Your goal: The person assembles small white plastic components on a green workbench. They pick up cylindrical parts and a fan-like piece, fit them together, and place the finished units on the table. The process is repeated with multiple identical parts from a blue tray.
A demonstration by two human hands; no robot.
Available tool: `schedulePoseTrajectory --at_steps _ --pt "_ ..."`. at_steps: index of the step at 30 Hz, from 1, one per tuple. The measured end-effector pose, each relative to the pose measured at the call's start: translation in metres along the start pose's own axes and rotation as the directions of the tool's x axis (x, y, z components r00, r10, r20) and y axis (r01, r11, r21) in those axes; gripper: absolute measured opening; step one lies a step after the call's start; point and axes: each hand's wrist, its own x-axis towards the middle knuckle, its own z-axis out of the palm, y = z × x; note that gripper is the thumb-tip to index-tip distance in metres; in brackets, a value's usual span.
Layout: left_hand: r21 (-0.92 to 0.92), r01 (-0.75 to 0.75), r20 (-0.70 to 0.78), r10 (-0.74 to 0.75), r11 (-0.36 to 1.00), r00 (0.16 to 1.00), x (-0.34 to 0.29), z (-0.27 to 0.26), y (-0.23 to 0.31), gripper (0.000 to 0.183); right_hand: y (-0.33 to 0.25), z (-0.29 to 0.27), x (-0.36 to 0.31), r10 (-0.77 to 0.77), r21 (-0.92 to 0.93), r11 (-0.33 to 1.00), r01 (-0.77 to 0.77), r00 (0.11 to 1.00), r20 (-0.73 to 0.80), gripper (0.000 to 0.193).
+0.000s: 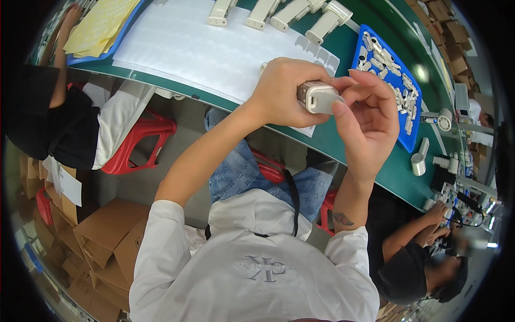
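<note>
My left hand point(281, 88) is wrapped round a cream-white handheld device point(308, 96), its end face turned toward me. With thumb and fingers pinched, my right hand point(370, 118) holds a small pale rounded sticker point(326, 103) against that end face. The sticker covers part of the end, and a dark slot shows beside it. Most of the device's body is hidden by my left fingers. Beneath my hands, a white sheet of labels point(177, 53) lies on the green table point(394, 169); rounded cut-outs show along its right edge.
Several similar cream devices point(263, 13) lie along the table's far side. A blue tray point(409, 142) of small white parts stands at right, near a white round-headed device point(418, 163). Yellow sheets point(99, 32) fill another tray at left. Co-workers sit on both sides; cardboard boxes point(110, 228) stand behind left.
</note>
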Motion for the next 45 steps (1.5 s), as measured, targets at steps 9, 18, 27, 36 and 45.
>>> schedulePoseTrajectory --at_steps 9,18,27,36,45 --pt "-0.004 -0.018 -0.023 0.018 1.000 1.000 0.0003 0.0011 0.0012 0.029 -0.0013 0.0007 -0.0008 0.000 -0.011 1.000 -0.001 1.000 -0.012 0.046" --pt "0.052 -0.049 0.035 0.047 0.997 0.998 -0.0009 0.0011 -0.0012 0.034 -0.0010 -0.0018 -0.0016 -0.010 -0.004 1.000 0.010 1.000 -0.002 0.045" --pt "0.032 -0.031 0.009 0.031 0.999 0.999 0.0031 0.0003 0.0030 0.031 0.0004 -0.0034 0.0016 0.002 0.054 0.999 -0.003 1.000 0.011 0.046" --pt "0.018 -0.008 -0.006 0.008 1.000 1.000 -0.0005 -0.0007 0.0018 0.029 -0.0006 -0.0008 0.0008 0.010 0.036 0.999 -0.011 1.000 0.026 0.046" --pt "0.023 -0.031 0.027 0.031 0.999 0.999 -0.0002 -0.0021 0.0002 0.035 -0.0017 -0.0009 0.0012 0.008 -0.001 1.000 -0.008 1.000 0.012 0.046"
